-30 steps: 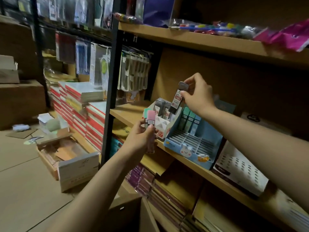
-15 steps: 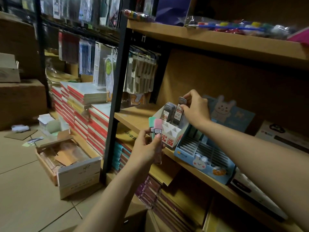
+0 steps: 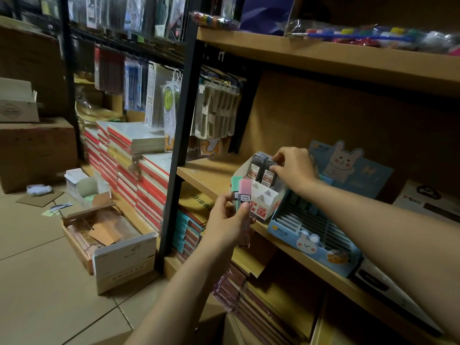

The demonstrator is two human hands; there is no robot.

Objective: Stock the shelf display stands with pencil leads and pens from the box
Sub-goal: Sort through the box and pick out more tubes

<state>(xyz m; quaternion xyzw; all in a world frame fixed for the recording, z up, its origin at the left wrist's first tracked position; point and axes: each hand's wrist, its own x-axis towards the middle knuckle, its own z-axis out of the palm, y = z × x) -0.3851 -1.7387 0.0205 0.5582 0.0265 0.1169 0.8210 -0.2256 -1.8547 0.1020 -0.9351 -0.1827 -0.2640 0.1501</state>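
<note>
**Lead cases going into the white stand**

The right hand (image 3: 295,168) reaches over the white display stand (image 3: 261,195) on the wooden shelf (image 3: 199,174). Its thumb and fingers are curled around the top of a dark lead case (image 3: 268,171), which stands upright in a back compartment of the stand. Just to the left of this grip a second dark lead case (image 3: 254,166) stands in the same back row, touching the first one. In front of the grip, toward the person, the compartments of the stand are visible as white dividers, and the front wall shows the print "HB 0.7".

The left hand (image 3: 224,220) is lower and nearer to the person, in front of the stand. Its fingers are closed around a few lead cases held upright: a pink lead case (image 3: 245,195) in front, with the thumb pressing on its label, and a green lead case (image 3: 235,185) just behind it. How many cases are in this hand I cannot tell exactly.

To the right of the right hand, below its forearm, sits a blue display stand (image 3: 311,241) with rabbit pictures and dark slots inside. Far to the left of the left hand, down on the tiled floor (image 3: 37,282), an open cardboard box (image 3: 119,257) lies beside stacks of notebooks (image 3: 139,170).
</note>
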